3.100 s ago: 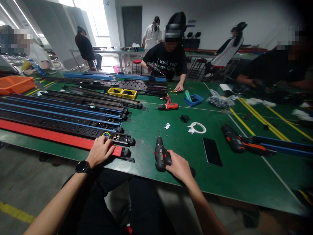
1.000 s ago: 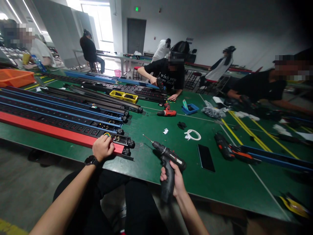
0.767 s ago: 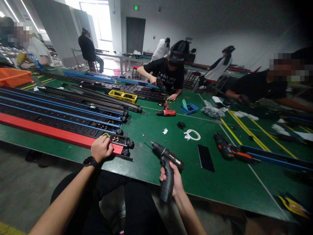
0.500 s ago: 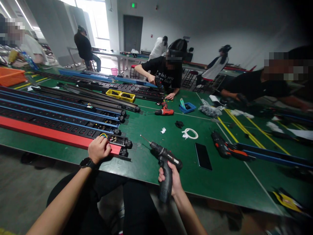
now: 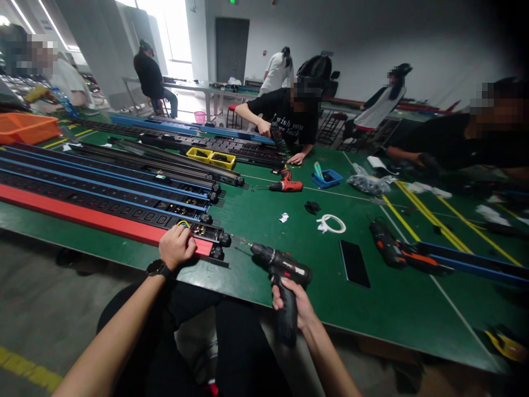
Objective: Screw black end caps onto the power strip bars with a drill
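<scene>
My right hand [image 5: 295, 300] is wrapped around the handle of a black cordless drill [image 5: 281, 264]. The long thin bit points left, its tip a short way from the black end fitting of a long red power strip [image 5: 103, 219]. My left hand [image 5: 177, 246], a dark watch on its wrist, is closed over the strip near its right end; its fingertips are hidden. Yellow-green wires [image 5: 184, 224] stick up just beyond the knuckles. Behind the red strip lie several blue-edged power strips [image 5: 136, 190] with black socket faces and uncovered ends.
On the green table [image 5: 256, 281] lie a red drill [image 5: 287, 186], a coiled white cable [image 5: 333, 224], a phone [image 5: 354, 263] and a black-orange power tool [image 5: 388, 242]. Yellow trays [image 5: 210, 158] and a blue tray [image 5: 326, 178] stand farther back. Across the table, a co-worker [image 5: 285, 118] holds another drill.
The drill in my right hand has moved nearer the strip's end, its bit tip lower and closer to the end fitting. My left hand stays on the strip. The whole view has shifted slightly.
</scene>
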Motion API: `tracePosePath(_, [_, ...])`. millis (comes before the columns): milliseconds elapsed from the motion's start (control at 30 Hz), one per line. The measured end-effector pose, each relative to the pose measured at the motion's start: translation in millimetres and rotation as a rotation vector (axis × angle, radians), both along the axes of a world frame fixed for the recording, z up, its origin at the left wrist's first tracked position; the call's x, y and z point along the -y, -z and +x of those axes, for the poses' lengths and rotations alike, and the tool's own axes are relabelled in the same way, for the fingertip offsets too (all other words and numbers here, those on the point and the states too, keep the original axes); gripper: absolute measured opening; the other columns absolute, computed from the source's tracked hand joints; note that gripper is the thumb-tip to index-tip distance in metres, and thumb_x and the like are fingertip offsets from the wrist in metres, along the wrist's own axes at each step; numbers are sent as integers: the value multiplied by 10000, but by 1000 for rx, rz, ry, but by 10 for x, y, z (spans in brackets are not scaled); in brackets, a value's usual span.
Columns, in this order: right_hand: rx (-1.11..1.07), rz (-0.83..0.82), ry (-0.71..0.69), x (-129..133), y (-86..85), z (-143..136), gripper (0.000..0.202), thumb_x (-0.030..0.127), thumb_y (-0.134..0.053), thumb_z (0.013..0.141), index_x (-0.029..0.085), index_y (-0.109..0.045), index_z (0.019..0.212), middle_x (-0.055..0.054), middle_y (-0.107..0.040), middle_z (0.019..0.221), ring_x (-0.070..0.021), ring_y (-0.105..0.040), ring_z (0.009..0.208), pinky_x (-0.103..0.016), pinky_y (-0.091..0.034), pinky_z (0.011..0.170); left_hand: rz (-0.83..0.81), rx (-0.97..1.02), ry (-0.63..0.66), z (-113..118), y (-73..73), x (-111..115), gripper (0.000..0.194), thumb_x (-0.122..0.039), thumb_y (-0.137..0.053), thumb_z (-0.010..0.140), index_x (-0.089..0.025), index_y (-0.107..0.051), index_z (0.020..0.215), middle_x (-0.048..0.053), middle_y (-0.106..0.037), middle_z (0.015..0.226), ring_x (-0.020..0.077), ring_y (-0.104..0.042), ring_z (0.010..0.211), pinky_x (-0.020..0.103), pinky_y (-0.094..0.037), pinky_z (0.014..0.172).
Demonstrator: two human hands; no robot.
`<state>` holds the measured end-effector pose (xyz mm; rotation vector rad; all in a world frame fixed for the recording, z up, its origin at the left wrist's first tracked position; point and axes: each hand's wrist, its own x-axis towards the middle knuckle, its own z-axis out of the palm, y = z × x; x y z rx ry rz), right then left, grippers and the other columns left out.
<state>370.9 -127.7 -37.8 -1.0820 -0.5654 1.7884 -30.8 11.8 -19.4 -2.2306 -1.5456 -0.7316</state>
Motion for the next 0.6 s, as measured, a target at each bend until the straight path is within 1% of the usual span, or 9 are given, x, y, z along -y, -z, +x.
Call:
tracePosePath(100, [6, 19, -57, 28, 16, -42, 514, 480, -828, 785, 103, -751, 1127, -24, -639, 623, -128, -537, 472, -287, -456, 502, 2, 1, -6, 2, 10, -2, 107, -267, -572, 891, -222, -582, 794, 86, -582, 819, 268, -547, 838, 398, -392, 748])
tracePosePath(167, [-13, -12, -101, 62, 44, -90, 512, 458, -820, 787, 79, -757, 1126, -17, -620, 612, -121, -532, 462, -282, -446, 493, 5, -2, -12, 2, 15, -5, 109, -266, -573, 887, -223, -573, 787, 84, -578, 812, 267, -545, 835, 398, -387, 736])
tracePosePath(267, [-31, -53, -139, 108, 85, -161, 484, 419, -828, 780, 80, -754, 1117, -4, -611, 609, -115, -528, 461, -282, -444, 501, 13, -4, -13, 0, 20, -12, 116, -268, -578, 879, -223, -560, 774, 82, -571, 799, 263, -541, 824, 397, -380, 720])
tracePosePath(400, [6, -27, -193, 113, 88, -199, 465, 412, -820, 803, 79, -743, 1118, -6, -622, 623, -125, -541, 478, -294, -448, 521, 20, 1, -8, 0, 28, -20, 112, -260, -588, 867, -224, -556, 766, 78, -566, 791, 259, -540, 812, 393, -370, 708])
tracePosePath(500, [12, -34, -188, 95, 64, -201, 440, 402, -787, 839, 78, -738, 1131, -2, -613, 635, -129, -547, 497, -293, -445, 521, 23, 12, -9, 2, 32, -23, 106, -253, -592, 858, -224, -559, 761, 78, -562, 787, 260, -540, 809, 390, -365, 701])
tracePosePath(600, [-20, -42, -163, 81, 34, -208, 439, 401, -776, 848, 83, -734, 1148, 7, -597, 640, -125, -538, 504, -284, -437, 511, 22, 8, -8, 0, 34, -26, 104, -251, -591, 855, -224, -561, 759, 76, -556, 780, 261, -536, 807, 392, -365, 699])
